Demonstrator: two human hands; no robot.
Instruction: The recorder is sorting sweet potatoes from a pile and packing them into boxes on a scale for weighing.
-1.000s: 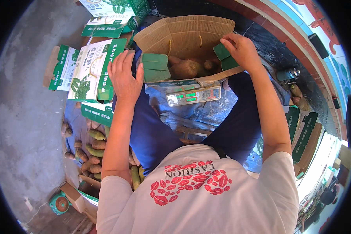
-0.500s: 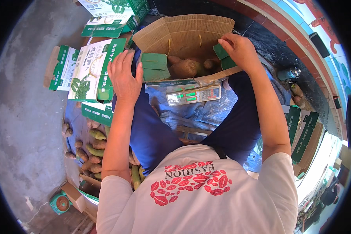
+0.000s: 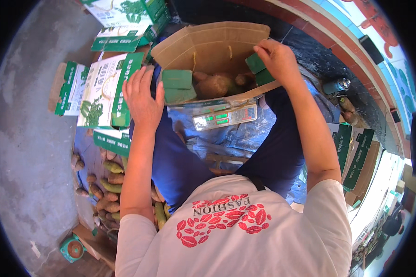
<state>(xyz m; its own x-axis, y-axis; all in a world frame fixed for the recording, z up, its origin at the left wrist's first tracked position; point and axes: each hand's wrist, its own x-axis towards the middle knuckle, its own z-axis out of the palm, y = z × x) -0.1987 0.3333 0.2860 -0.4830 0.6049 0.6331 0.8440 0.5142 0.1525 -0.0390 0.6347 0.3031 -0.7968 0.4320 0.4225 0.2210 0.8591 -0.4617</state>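
An open cardboard carton (image 3: 210,46) stands in front of me, its tall back panel raised and green side flaps folded in. Inside lie several brown root vegetables (image 3: 214,86). Under the carton's near edge a digital scale (image 3: 224,117) shows its lit green displays and keypad. My right hand (image 3: 279,60) has its fingers curled and pinched at the right green flap (image 3: 259,69). Beside the carton's left side, my left hand (image 3: 143,99) is spread, thumb apart, holding nothing; the white-and-green printed box (image 3: 101,94) is right beyond its fingers. The left green flap (image 3: 177,83) is close to its thumb.
More printed boxes (image 3: 125,14) stand at the far left, and folded cartons (image 3: 356,157) at the right. Brown and green root vegetables (image 3: 111,184) lie in a heap by my left leg. A metal flask (image 3: 338,86) and a few roots (image 3: 348,111) are at the far right.
The whole view has shifted slightly, so the carton and scale appear a little lower and further left. Both hands keep nearly the same pose at the carton.
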